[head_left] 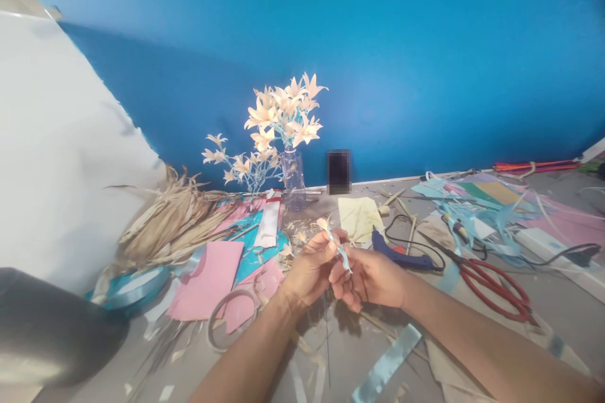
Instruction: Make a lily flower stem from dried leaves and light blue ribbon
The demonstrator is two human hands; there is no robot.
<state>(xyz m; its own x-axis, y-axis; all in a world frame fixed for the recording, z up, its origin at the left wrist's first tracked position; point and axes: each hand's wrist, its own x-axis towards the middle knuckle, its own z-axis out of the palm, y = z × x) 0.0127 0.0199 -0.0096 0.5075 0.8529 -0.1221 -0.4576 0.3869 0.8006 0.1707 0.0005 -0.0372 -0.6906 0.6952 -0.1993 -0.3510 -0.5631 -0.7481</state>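
Note:
My left hand pinches a small cream flower bud between thumb and fingers, near the middle of the view. Light blue ribbon wraps the bud's base and trails down toward my right hand. The right fingers are curled, with the ribbon's loose part at their tips. A thin dark wire stem seems to run down below the hands. Behind them, finished cream flowers with blue stems stand in a clear bottle. A smaller flower bunch is to its left.
Right of my hands lie a blue glue gun, red-handled scissors, a cut ribbon strip and a white power strip. Leftward are pink paper, a tape roll, a ribbon roll and dried husks. Yellow paper lies behind.

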